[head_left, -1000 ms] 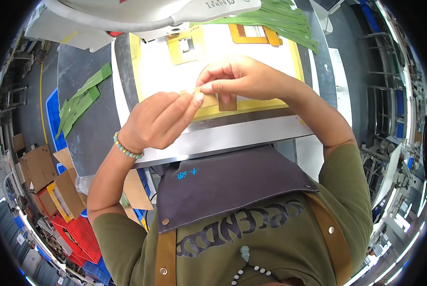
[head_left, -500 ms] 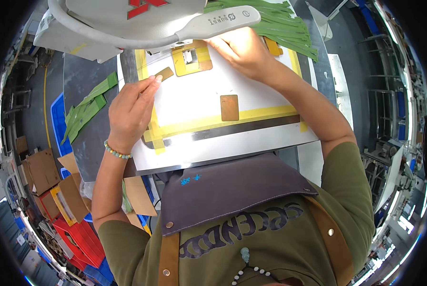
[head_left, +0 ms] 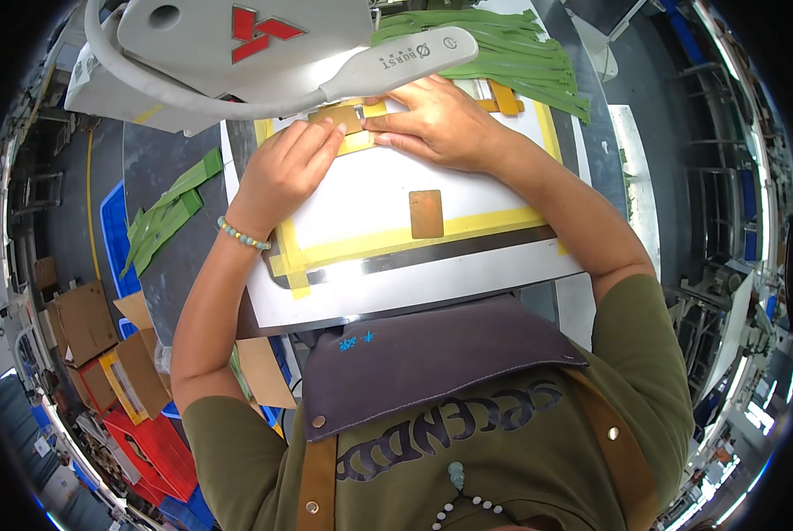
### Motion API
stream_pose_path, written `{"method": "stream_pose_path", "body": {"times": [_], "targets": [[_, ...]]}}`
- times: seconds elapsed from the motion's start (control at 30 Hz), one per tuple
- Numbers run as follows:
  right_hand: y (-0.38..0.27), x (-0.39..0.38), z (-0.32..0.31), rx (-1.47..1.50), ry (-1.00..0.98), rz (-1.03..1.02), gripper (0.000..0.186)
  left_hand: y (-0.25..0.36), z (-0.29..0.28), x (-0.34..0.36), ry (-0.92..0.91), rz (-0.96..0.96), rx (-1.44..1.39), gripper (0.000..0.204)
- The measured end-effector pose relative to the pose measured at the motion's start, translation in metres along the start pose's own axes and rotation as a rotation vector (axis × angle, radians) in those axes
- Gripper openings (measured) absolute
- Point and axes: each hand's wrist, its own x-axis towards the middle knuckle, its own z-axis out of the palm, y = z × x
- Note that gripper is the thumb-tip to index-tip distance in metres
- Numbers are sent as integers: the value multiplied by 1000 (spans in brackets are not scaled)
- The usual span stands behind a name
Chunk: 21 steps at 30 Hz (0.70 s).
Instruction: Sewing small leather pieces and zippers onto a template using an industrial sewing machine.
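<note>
My left hand (head_left: 292,170) has its fingertips on a small tan-brown rectangular piece (head_left: 336,117), which lies over a yellow frame-like plate (head_left: 357,145) on the white work surface. At the right side of that piece, my right hand (head_left: 445,126) rests with fingers stretched out, its fingertips touching the plate's edge. The middle of the plate is mostly covered by the piece and my fingers. Nearer to me, a second brown rectangular piece (head_left: 426,214) lies flat by the yellow tape.
A pale machine head (head_left: 193,53) with a light-grey paddle-shaped part (head_left: 405,64) overhangs my hands. Green strips (head_left: 502,49) lie at the far right, others (head_left: 173,208) at the left. A yellow-orange part (head_left: 505,99) sits behind my right hand. Yellow tape (head_left: 343,250) borders the surface.
My left hand has moved right and forward, bringing the brown piece onto the yellow plate. My right hand has come down and left to the plate's edge.
</note>
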Motion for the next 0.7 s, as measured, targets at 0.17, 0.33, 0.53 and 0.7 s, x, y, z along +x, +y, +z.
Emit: {"method": "stream_pose_path", "body": {"times": [0.17,0.33,0.53,0.7], "targets": [[13,-6,-6,155,49,26,14,-5,6,2,-17,0,-46,38],[13,-5,-10,195,28,58,15,-4,5,6,-44,21,1,37],[15,-4,-6,116,37,-30,19,4,-1,19,-136,16,41,34],[16,-3,-6,65,52,-84,21,7,-1,26,-156,35,147,30]]}}
